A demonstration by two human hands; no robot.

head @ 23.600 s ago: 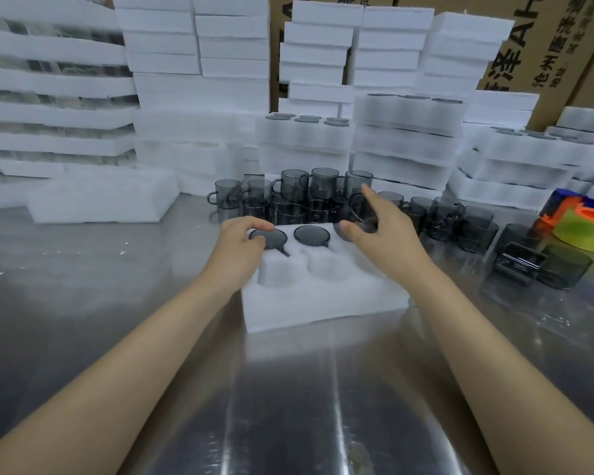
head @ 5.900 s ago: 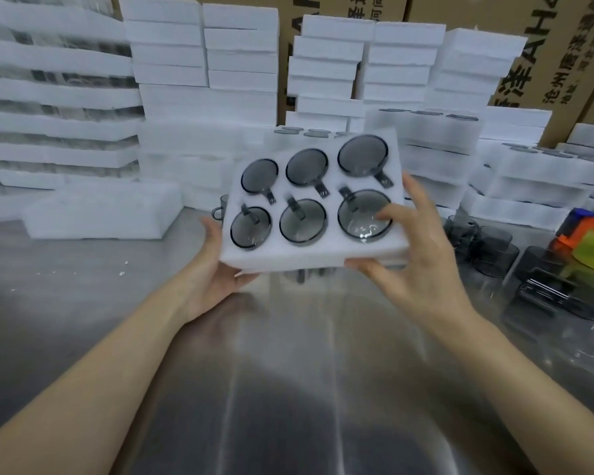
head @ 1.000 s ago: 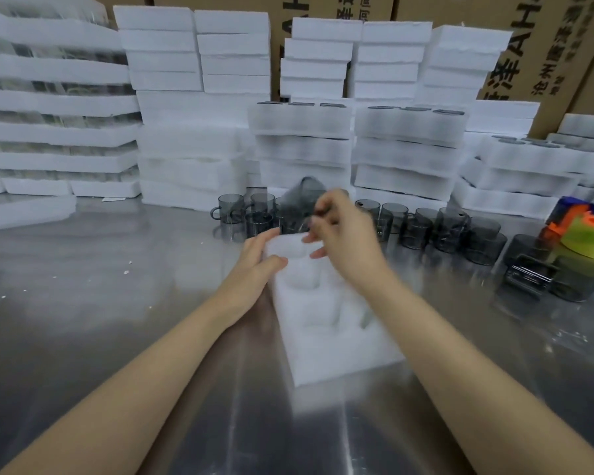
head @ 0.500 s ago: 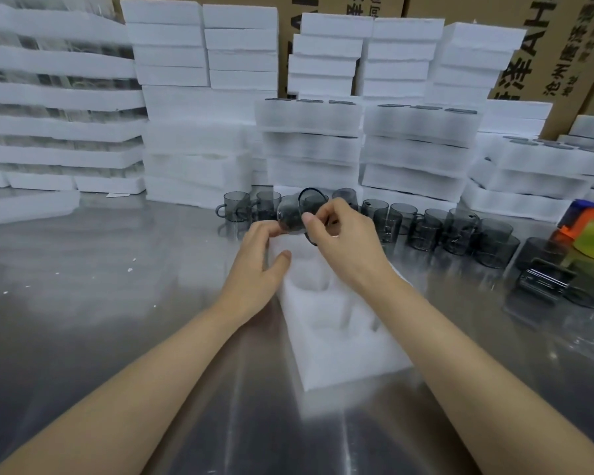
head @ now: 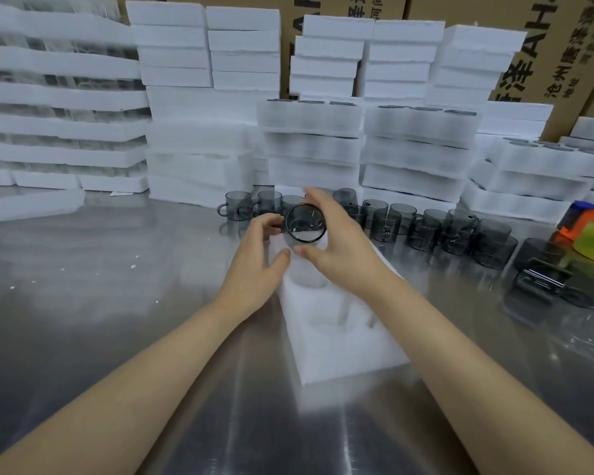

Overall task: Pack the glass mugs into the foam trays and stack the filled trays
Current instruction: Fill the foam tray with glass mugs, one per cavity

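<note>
Loading the first glass mug (head: 305,223) into an otherwise empty foam tray (head: 343,351) looks to be the step in hand. The right hand (head: 340,250) clamps the mug at the tray's far end. Its forefinger arches over the top, its thumb sits underneath, and the mug's mouth faces the viewer. The left hand (head: 258,265) has its fingers curled against the mug's handle side, with the thumb apart and lower. Whether those fingers actually pinch the handle cannot be told. Open pockets lie just nearer than both thumbs.

Next, the mug probably needs turning level and pressing into the pocket under the fingertips, handle lined up with its slot.

Beyond the fingertips stands a row of loose mugs (head: 388,221), and past them are stacked filled trays (head: 311,145).

Half a second earlier the mug lay sideways between the hands, handle uppermost. Now its rim faces the viewer. About six seconds earlier both hands held up a tray with all six pockets filled.
</note>
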